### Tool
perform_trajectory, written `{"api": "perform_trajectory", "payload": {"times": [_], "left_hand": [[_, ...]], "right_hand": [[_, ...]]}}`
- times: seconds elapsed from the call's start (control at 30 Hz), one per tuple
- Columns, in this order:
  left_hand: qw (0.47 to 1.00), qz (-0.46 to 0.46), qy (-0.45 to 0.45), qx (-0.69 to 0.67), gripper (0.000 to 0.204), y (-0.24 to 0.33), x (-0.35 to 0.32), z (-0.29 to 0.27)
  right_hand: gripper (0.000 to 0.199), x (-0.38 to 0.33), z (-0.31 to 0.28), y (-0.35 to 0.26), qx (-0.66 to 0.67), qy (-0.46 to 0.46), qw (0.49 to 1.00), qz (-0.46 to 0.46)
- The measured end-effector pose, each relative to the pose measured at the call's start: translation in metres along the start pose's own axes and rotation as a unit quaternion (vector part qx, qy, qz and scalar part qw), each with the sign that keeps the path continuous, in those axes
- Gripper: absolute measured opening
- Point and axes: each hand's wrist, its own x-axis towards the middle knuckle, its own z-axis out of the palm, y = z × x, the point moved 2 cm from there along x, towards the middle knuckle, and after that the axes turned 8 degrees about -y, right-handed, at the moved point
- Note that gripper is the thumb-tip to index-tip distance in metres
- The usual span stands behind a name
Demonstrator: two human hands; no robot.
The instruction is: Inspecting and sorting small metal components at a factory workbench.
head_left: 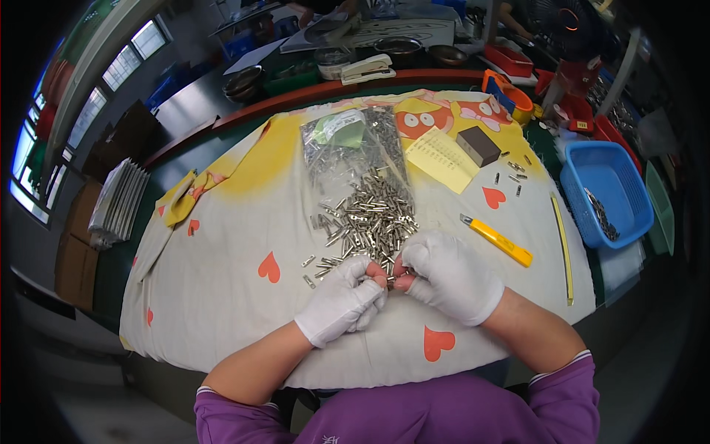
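white-gloved left hand (342,300) and right hand (452,280) work beside metal parts (376,218), whether each grip holds one i cannot tell.

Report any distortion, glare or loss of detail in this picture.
Head view: the red rail curves, and the image falls to black at the rim; head view: daylight whitens the windows; head view: the plastic bag shows highlights, and the heaped metal pieces glint, fine detail hard to make out.
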Motion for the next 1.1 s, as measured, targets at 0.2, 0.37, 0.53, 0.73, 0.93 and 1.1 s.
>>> {"api": "perform_trajectory", "payload": {"times": [0.2, 0.37, 0.53, 0.73, 0.93, 1.1], "left_hand": [[0.999, -0.004, -0.001, -0.053, 0.012, -0.006, 0.002, -0.004], [1.0, -0.015, -0.008, -0.018, 0.022, -0.002, 0.001, -0.002], [1.0, 0.007, -0.011, -0.004, 0.026, -0.006, 0.002, -0.006], [1.0, 0.018, -0.012, 0.005, 0.027, -0.004, 0.001, -0.006], [0.995, 0.002, -0.059, -0.084, 0.021, -0.005, 0.004, -0.006], [0.987, 0.085, -0.097, -0.098, 0.015, -0.007, 0.006, -0.013]], "right_hand": [[0.013, -0.002, -0.002, 0.001, -0.013, 0.039, 0.999, -0.019], [0.016, -0.001, 0.0, 0.006, 0.023, 0.035, 0.999, -0.034], [0.019, -0.001, 0.001, 0.004, 0.031, 0.065, 0.996, -0.051], [0.014, 0.0, -0.001, 0.001, 0.03, 0.074, 0.995, -0.061], [0.015, 0.001, 0.004, -0.001, 0.054, 0.04, 0.996, -0.053], [0.013, -0.003, -0.009, 0.005, -0.02, 0.089, 0.995, 0.024]]}}
